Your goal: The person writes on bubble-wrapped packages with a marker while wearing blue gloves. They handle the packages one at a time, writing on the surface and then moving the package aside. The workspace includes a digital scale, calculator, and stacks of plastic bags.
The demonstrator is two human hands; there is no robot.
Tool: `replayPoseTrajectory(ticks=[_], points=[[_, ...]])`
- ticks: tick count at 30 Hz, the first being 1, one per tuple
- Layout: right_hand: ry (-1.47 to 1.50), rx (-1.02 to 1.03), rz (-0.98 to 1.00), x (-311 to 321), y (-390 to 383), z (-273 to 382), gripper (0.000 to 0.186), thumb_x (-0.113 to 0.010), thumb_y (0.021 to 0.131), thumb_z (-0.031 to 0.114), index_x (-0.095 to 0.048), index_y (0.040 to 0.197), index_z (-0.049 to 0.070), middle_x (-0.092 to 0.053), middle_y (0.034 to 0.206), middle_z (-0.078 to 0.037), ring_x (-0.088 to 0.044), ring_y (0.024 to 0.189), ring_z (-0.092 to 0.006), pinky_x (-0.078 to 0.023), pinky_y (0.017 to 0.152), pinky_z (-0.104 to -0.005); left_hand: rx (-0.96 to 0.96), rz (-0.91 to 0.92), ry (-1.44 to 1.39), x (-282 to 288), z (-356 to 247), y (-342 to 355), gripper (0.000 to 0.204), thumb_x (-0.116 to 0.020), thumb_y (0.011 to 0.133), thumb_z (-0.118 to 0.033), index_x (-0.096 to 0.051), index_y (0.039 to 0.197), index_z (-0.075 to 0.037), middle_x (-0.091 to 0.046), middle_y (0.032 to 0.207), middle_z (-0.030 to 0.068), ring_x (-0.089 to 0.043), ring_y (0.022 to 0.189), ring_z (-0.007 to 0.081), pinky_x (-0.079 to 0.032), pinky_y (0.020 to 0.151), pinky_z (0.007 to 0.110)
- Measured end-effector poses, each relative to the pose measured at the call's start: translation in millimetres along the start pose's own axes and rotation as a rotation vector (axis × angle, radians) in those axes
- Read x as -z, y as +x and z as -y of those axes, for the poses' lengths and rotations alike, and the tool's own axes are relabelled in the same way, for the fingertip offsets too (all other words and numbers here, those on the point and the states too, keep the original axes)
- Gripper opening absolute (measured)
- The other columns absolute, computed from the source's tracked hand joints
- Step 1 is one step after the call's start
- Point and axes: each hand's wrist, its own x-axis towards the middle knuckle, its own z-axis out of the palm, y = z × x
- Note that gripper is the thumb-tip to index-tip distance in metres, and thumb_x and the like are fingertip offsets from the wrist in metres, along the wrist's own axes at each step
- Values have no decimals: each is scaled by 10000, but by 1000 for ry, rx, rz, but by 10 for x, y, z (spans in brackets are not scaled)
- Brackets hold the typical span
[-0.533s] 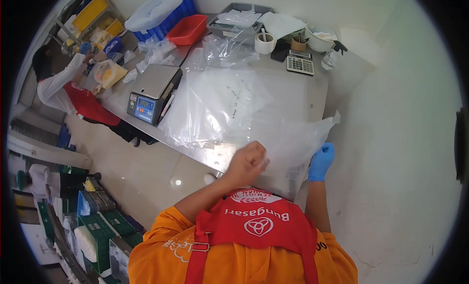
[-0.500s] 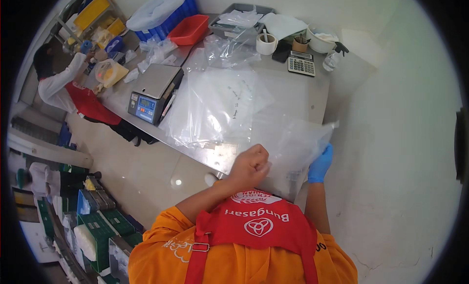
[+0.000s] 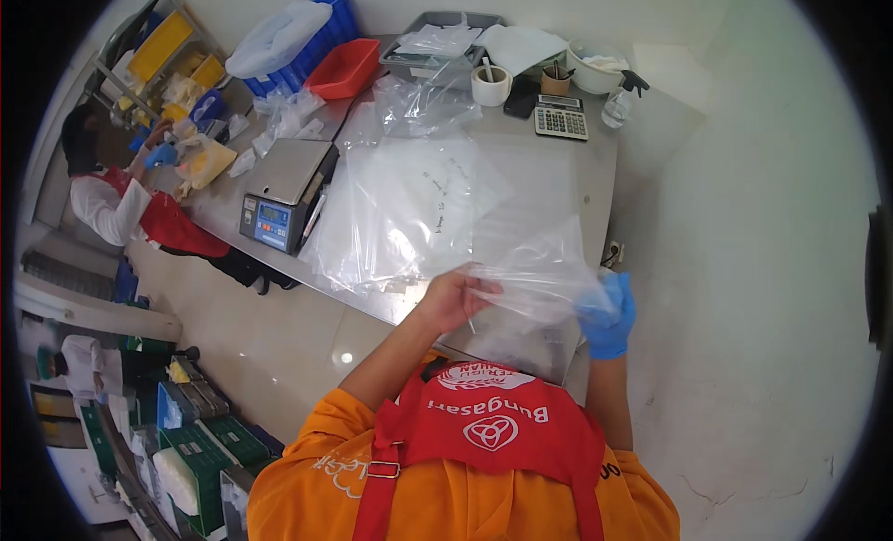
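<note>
A clear plastic bag (image 3: pixel 535 276) is stretched between my two hands, above the near edge of the steel table (image 3: pixel 595 183). Bare, my left hand (image 3: pixel 456 297) pinches one side of it, with the fingertips partly behind the film. My right hand (image 3: pixel 609 318), in a blue glove, grips the opposite side near the table's right corner. Beyond my hands, more clear plastic bags (image 3: pixel 391 201) lie flat in a pile. Dark handwriting shows on or through the film there.
A weighing scale (image 3: pixel 288 173) stands left of the pile. Along the back are a blue crate (image 3: pixel 316 43), a red tray (image 3: pixel 344 68), a grey bin (image 3: pixel 409 71), a tape roll (image 3: pixel 490 87), a calculator (image 3: pixel 561 122) and a spray bottle (image 3: pixel 616 108). At far left works another person (image 3: pixel 116 206).
My left hand has gone from a loose fist to pinching the bag. The bag is now pulled taut between both hands, and my right hand has turned, showing more of the glove.
</note>
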Motion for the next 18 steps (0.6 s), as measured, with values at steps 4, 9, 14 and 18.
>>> replayPoseTrajectory(ticks=[4,9,14,18], points=[[-121,-65,-446,636,-218,134,281,-507,1083,293,-658,924,117,-633,764,-16,-621,678,-161,-546,715,-327,26,895,-74,24,139,-169,177,-531,949,-163,-637,953,-22,-674,885,153,-663,880,325,-461,1062,528],[-736,6,-739,428,-153,-292,157,-597,1047,207,-673,1006,76,-677,918,-9,-645,824,-134,-527,763,-291,-60,635,-381,-205,-186,-270,253,-505,1005,-176,-643,1186,-65,-724,1049,188,-697,892,332,-475,1046,508],[-1772,525,-383,-675,325,-260,101,-680,963,154,-651,947,59,-669,886,-54,-640,837,-201,-502,775,-308,-34,544,62,-459,-282,-365,609,-499,1047,-219,-262,1600,-132,-706,1008,141,-704,872,294,-545,906,443],[-2213,692,-334,-757,612,-97,126,-739,899,118,-630,890,56,-654,848,-78,-629,833,-254,-482,769,-328,-78,454,874,-1051,-5,-600,867,-647,949,-192,-140,1653,-180,-632,962,79,-656,771,287,-544,747,427]])
